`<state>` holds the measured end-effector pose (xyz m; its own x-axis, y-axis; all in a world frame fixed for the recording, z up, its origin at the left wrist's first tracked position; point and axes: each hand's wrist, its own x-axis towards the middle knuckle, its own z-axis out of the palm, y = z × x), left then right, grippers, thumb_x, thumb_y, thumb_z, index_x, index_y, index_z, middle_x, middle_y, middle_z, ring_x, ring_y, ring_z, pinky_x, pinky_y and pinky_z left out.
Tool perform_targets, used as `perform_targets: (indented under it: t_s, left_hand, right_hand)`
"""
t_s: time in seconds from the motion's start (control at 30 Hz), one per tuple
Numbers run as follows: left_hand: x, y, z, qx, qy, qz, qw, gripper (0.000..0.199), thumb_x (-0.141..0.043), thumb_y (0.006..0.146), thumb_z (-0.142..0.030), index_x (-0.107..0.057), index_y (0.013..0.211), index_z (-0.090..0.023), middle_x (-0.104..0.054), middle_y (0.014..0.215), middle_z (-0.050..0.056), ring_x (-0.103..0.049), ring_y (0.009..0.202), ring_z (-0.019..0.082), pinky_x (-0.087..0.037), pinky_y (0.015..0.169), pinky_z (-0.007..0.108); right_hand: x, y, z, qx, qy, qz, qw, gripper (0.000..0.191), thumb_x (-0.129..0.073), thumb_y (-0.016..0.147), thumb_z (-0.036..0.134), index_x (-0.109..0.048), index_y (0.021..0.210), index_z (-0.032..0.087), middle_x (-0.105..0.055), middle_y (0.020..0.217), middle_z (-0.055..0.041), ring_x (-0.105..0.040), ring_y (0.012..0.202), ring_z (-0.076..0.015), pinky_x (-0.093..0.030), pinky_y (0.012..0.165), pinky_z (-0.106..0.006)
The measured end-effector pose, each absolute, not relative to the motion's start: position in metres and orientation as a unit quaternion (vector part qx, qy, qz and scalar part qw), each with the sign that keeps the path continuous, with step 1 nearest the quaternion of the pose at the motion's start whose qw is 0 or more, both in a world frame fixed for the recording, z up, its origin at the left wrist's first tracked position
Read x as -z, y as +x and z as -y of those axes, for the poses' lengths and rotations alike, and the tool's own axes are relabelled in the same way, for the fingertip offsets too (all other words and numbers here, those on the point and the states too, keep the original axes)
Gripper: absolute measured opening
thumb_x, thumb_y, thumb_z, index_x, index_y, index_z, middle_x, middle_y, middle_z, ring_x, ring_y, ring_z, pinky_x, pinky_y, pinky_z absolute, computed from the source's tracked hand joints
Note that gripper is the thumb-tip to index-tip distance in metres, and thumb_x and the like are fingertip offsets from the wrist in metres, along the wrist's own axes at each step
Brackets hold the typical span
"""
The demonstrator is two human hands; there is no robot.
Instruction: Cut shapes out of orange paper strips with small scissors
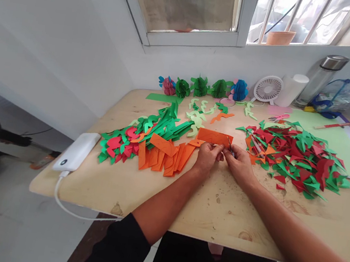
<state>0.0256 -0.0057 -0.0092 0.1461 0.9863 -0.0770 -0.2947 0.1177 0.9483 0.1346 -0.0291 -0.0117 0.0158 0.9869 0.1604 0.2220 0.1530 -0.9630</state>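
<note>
We took the sheet between our hands as the centre of a clock, with twelve toward the wall. There, above the pale wooden table (208, 211), we had a rectangular orange paper strip (212, 136) marked with a faint curved outline. Our left hand (208, 156) grasped it by its near edge. Our right hand (239, 162) was closed around a small pair of dark metal scissors (230, 147), whose blades met the strip's right end.

At eight o'clock we had a fanned pile of orange paper rectangles (160, 157), and at nine a stack of long green paper strips (175, 127). Pale-green wavy paper cut-outs (197, 117) lay at ten; one orange wavy paper cut-out (219, 117) lay at twelve. At three o'clock spread a heap of red, green and orange paper scraps (306, 160).

Farther off, near eleven, we saw a row of folded-paper figures (200, 86) along the wall, and at one a round white plastic fan (268, 89).
</note>
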Motion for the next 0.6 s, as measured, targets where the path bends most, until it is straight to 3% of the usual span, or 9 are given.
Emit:
perform_targets:
  t_s: [0.2, 0.6]
  left_hand:
    - [0.0092, 0.0256, 0.006, -0.512, 0.428, -0.397, 0.63, 0.037, -0.066, 0.067, -0.035, -0.045, 0.043, -0.017, -0.041, 0.038, -0.003, -0.044, 0.042, 0.008, -0.035, 0.05, 0.024]
    - [0.0051, 0.0251, 0.0083, -0.512, 0.432, -0.399, 0.626, 0.034, -0.065, 0.069, -0.035, -0.047, 0.046, -0.016, -0.041, 0.04, -0.003, -0.044, 0.043, 0.007, -0.035, 0.051, 0.024]
  right_hand:
    - [0.0147, 0.1354, 0.0288, -0.369, -0.538, 0.58, 0.488, 0.018, -0.053, 0.078, 0.029, -0.054, 0.064, 0.019, -0.055, 0.058, 0.0011, -0.045, 0.057, -0.013, -0.035, 0.055, -0.026]
    - [0.0151, 0.1355, 0.028, -0.374, -0.533, 0.571, 0.5, 0.025, -0.053, 0.081, 0.039, -0.056, 0.068, 0.018, -0.054, 0.061, 0.0007, -0.042, 0.056, -0.0123, -0.033, 0.053, -0.026]
